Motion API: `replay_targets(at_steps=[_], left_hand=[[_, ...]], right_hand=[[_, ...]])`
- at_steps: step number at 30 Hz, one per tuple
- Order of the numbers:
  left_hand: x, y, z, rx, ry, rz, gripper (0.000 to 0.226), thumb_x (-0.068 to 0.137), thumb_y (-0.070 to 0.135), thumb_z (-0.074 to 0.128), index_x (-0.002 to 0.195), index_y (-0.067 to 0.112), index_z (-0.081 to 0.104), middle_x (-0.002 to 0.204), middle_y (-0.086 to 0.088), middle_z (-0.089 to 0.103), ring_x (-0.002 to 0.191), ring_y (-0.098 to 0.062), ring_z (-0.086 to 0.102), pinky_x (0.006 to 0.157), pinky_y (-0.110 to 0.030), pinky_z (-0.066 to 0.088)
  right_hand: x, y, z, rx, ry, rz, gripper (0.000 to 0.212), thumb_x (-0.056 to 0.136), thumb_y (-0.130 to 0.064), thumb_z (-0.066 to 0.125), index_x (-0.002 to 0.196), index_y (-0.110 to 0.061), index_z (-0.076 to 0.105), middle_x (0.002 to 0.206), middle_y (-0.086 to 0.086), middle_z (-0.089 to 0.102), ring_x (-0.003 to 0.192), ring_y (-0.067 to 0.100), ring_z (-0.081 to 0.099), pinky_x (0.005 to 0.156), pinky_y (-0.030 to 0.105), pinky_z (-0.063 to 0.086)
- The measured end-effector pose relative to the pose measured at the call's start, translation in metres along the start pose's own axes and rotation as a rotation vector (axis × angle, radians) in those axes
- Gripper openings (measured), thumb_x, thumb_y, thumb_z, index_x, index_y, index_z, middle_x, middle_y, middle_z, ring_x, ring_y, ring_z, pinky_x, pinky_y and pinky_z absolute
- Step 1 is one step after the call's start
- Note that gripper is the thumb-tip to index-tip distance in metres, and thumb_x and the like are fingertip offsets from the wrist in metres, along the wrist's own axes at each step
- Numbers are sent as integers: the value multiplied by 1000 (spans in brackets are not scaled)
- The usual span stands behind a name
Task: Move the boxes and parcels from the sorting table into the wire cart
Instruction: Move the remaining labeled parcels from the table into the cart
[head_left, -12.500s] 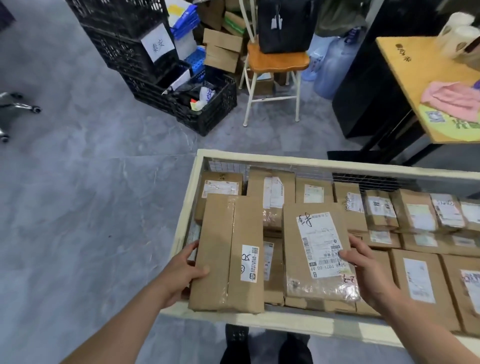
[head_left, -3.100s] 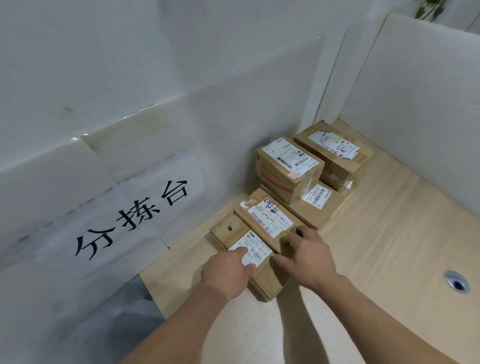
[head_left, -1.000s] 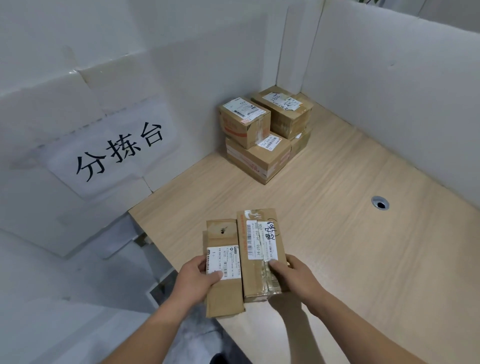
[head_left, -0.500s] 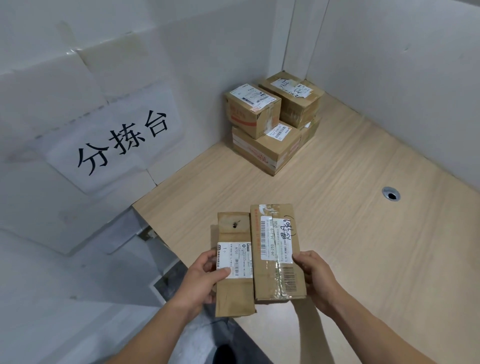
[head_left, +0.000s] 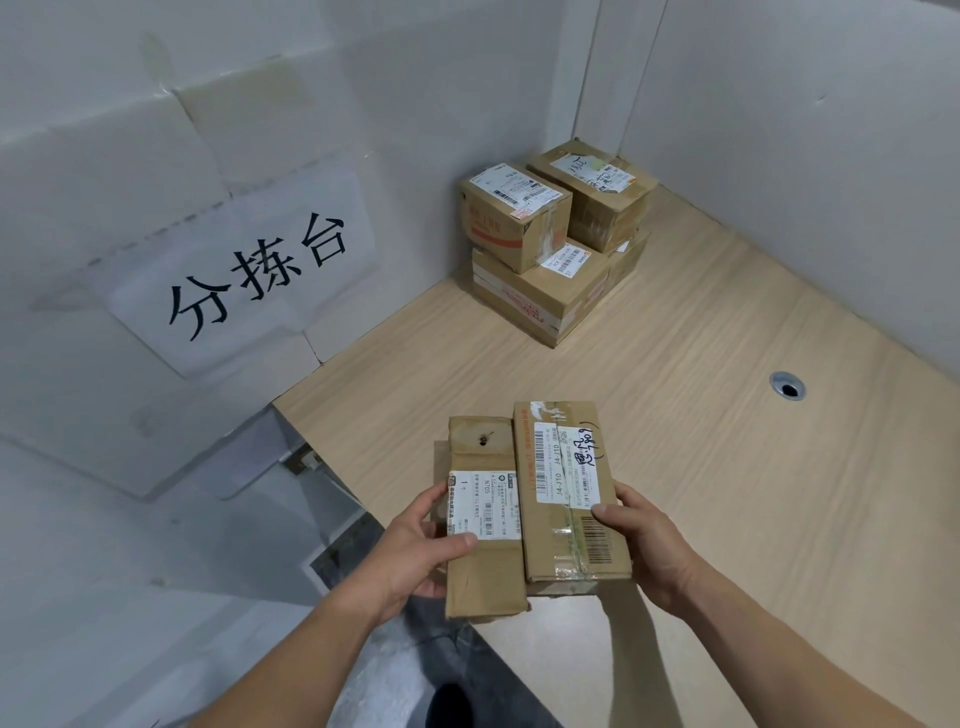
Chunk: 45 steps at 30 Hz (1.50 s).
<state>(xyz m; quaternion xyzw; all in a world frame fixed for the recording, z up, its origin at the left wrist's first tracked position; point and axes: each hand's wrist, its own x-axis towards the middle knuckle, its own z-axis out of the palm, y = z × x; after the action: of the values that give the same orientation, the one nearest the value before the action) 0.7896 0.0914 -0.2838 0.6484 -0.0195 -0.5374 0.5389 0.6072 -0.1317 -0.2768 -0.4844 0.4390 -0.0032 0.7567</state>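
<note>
Lengthwise away, both hands' grips clasp two parcels (head_left: 540, 499) side by side.

Your way across the sorting table (head_left: 701, 467) lies open up to the stacked boxes (head_left: 556, 244) in its far corner, white walls (head_left: 779, 156) hemming them behind.

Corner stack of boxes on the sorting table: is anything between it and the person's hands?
No obstacle on the bare tabletop before the corner stack. But the left hand holds a narrow parcel and the right hand a wider parcel.
</note>
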Motion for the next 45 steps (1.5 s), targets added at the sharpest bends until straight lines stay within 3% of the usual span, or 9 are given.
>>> replay_targets(at_steps=[5, 9, 16, 24, 30, 35, 38, 42, 45], left_hand=[[-1, -3, 2, 18, 32, -18, 79, 81, 6, 82, 137, 47, 45, 115, -10, 73, 103, -26, 73, 82, -63, 58], [-4, -4, -5, 46, 60, -22, 85, 82, 3, 80, 145, 44, 43, 112, -1, 76, 105, -23, 72, 76, -52, 60], [-8, 0, -8, 101, 80, -62, 90, 81, -4, 77, 148, 43, 40, 100, -1, 78, 104, -23, 70, 69, -50, 60], [-9, -2, -6, 136, 67, -73, 93, 80, -4, 77, 150, 42, 37, 99, 0, 78, 102, -24, 72, 82, -58, 58], [-16, -2, -13, 105, 61, -41, 97, 80, -5, 77, 152, 43, 34, 108, -4, 76, 103, -26, 72, 79, -63, 58], [-38, 14, -27, 93, 73, 23, 96, 80, -5, 77, 150, 44, 34, 117, -4, 73, 100, -24, 73, 55, -42, 58], [-56, 27, -37, 114, 115, 90, 96, 67, 8, 83, 140, 53, 39, 108, -1, 76, 99, -30, 73, 75, -50, 54], [-85, 46, -46, 117, 190, 227, 96, 72, 3, 83, 143, 49, 39, 115, -11, 70, 106, -38, 69, 63, -37, 53], [-116, 57, -45, 109, 266, 336, 96, 71, 4, 84, 145, 43, 39, 122, -10, 64, 110, -28, 66, 85, -50, 59]], right_hand=[[-7, 3, -2, -7, 42, 9, 59, 77, -18, 73, 135, -25, 62, 114, 11, 76, 103, 34, 73, 86, 46, 59], [-18, 2, -7, -54, 94, 7, 48, 91, -4, 59, 131, -30, 63, 101, 5, 79, 71, 14, 75, 59, 27, 52], [-24, 1, -10, -188, 41, 60, 100, 60, -25, 71, 152, -43, 37, 102, 2, 79, 83, 17, 75, 66, 34, 53], [-25, 4, 0, -194, 98, 63, 47, 93, -35, 69, 137, -35, 52, 98, 4, 79, 82, 20, 76, 71, 36, 56], [-32, 1, 0, -275, 63, 27, 54, 98, -35, 63, 143, -52, 39, 99, 2, 79, 87, 23, 77, 72, 42, 59], [-34, -19, 5, -314, 25, -56, 59, 93, -30, 69, 139, -55, 41, 103, 4, 79, 91, 29, 77, 79, 52, 61], [-34, -40, 14, -322, -4, -133, 63, 90, -27, 73, 139, -53, 43, 104, 8, 78, 94, 35, 75, 81, 56, 61], [-40, -73, 31, -318, -54, -254, 57, 93, -21, 69, 134, -53, 46, 102, 9, 78, 92, 34, 75, 79, 53, 61], [-51, -97, 46, -307, -123, -341, 60, 81, -31, 74, 130, -52, 47, 102, 6, 78, 91, 32, 75, 76, 50, 60]])
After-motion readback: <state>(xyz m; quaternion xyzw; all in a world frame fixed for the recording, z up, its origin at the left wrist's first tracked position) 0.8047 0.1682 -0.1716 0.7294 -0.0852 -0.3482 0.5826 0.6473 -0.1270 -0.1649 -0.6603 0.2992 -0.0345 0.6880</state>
